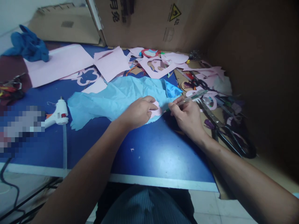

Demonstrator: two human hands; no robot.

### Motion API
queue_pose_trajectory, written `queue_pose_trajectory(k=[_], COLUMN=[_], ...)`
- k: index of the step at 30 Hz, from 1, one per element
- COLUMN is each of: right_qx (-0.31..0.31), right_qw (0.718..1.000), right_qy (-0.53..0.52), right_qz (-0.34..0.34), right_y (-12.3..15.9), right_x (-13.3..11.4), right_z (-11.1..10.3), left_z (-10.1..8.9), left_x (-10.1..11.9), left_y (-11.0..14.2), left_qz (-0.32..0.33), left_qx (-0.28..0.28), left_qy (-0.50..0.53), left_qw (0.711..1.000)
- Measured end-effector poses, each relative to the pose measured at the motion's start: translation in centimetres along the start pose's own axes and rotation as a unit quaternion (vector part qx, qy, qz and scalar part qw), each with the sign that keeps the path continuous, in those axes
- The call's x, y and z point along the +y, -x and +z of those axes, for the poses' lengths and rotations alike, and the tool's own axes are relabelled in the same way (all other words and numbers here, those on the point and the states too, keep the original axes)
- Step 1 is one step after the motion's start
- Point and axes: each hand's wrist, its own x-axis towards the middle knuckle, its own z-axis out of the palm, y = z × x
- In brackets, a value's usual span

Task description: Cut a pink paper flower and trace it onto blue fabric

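Well, the left hand (137, 113) rests with its fingers (149, 102) together, curled over a pink paper cutout (157, 110) lying on crumpled blue tissue paper (112, 96). The right hand (187, 118) pinches a slim clear plastic tool (192, 98) between thumb and fingers, just beside that cutout. Large black-handled scissors (215, 123) lie further right, partly on the blue tabletop (149, 152).
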Motion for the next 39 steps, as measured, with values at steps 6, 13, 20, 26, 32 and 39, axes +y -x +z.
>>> queue_pose_trajectory(k=[6,13,20,26,32,39], right_qx=[-0.024,-0.022,-0.021,0.001,-0.004,-0.008], right_qw=[1.000,1.000,1.000,1.000,1.000,1.000], right_qy=[0.000,0.008,0.002,0.013,0.011,0.009], right_qz=[-0.004,-0.004,-0.007,-0.002,-0.009,-0.005], right_y=[0.16,0.11,0.09,-0.07,-0.10,-0.10], right_x=[0.50,0.50,0.47,0.28,0.35,0.58], right_z=[0.27,0.22,0.26,0.16,0.18,0.30], left_z=[-0.01,0.07,0.06,-0.02,0.07,0.10], left_x=[0.10,-0.04,-0.02,0.02,-0.05,-0.01], left_y=[-0.05,-0.10,-0.05,-0.04,-0.11,-0.09], left_qz=[0.001,0.005,0.003,0.000,-0.002,0.005], left_qx=[0.000,0.001,0.000,-0.001,-0.003,0.006], left_qy=[0.003,0.000,0.003,0.002,-0.004,-0.002], left_qw=[1.000,1.000,1.000,1.000,1.000,1.000])
